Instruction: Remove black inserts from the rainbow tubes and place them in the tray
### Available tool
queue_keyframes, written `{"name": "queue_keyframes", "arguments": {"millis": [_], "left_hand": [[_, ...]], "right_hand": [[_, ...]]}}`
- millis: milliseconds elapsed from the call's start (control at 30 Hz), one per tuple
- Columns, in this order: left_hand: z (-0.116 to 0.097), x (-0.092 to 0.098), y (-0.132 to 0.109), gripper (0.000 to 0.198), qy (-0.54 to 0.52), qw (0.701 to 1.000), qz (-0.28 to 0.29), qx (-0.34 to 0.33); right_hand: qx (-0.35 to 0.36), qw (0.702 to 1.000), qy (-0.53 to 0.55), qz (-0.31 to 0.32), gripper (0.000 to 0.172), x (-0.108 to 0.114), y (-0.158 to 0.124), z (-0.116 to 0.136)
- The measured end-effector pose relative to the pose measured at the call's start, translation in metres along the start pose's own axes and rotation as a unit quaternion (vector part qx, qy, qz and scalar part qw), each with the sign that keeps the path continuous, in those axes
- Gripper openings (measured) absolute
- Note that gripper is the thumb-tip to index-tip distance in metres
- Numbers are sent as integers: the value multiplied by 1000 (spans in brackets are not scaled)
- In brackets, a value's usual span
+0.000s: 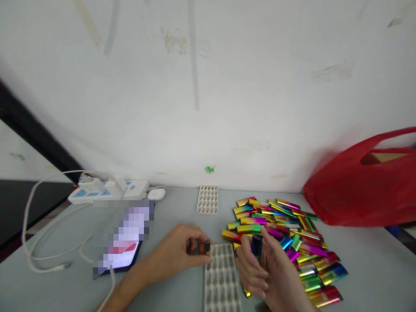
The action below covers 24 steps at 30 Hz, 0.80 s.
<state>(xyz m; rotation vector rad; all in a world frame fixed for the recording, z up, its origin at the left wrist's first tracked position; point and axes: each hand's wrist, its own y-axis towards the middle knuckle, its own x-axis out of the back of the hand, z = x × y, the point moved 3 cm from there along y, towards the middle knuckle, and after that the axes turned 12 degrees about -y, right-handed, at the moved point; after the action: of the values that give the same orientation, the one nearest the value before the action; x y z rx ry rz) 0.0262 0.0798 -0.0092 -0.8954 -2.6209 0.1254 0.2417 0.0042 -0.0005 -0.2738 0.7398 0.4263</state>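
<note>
My left hand (191,249) pinches a small black-topped piece (207,246) between thumb and fingertips. It is held upright at the upper left corner of a pale tray (221,281) with rows of small hollows. My right hand (263,271) is curled round a dark blue-black piece (256,245), whose top end shows above the fingers; the rest of it is hidden. This hand is just right of the tray, over the near left side of a heap of shiny, many-coloured flat metallic casings (279,219).
A second pale tray with hollows (207,199) lies near the wall. On the left are a phone (130,238), a white power strip (110,190), looping white cables (27,225) and a small white case (156,194). A red bag (354,186) stands at the right.
</note>
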Motion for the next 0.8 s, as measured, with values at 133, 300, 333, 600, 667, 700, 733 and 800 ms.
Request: {"name": "queue_keyframes", "arguments": {"millis": [133,300,333,600,667,700,733,800], "left_hand": [[1,0,0,27,1,1000,-4,0],[1,0,1,28,-8,1000,-2,6],[0,0,1,28,-6,1000,-2,8],[2,-1,1,29,-8,1000,-6,16],[3,-1,1,28,-5,1000,-9,18],[3,0,1,28,-5,1000,-9,18],[3,0,1,28,-6,1000,-10,18],[4,0,2,27,-10,1000,-8,20]], "right_hand": [[1,1000,-1,-7,65,1,0,0],[2,1000,-3,-1,64,1,1,0],[2,1000,0,1,65,2,1,0],[2,1000,-1,-2,64,0,1,1],[-3,1000,0,-1,65,0,1,1],[-3,1000,2,0,66,0,1,1],[-4,1000,3,-1,66,0,1,1],[-1,1000,4,0,65,0,1,1]]}}
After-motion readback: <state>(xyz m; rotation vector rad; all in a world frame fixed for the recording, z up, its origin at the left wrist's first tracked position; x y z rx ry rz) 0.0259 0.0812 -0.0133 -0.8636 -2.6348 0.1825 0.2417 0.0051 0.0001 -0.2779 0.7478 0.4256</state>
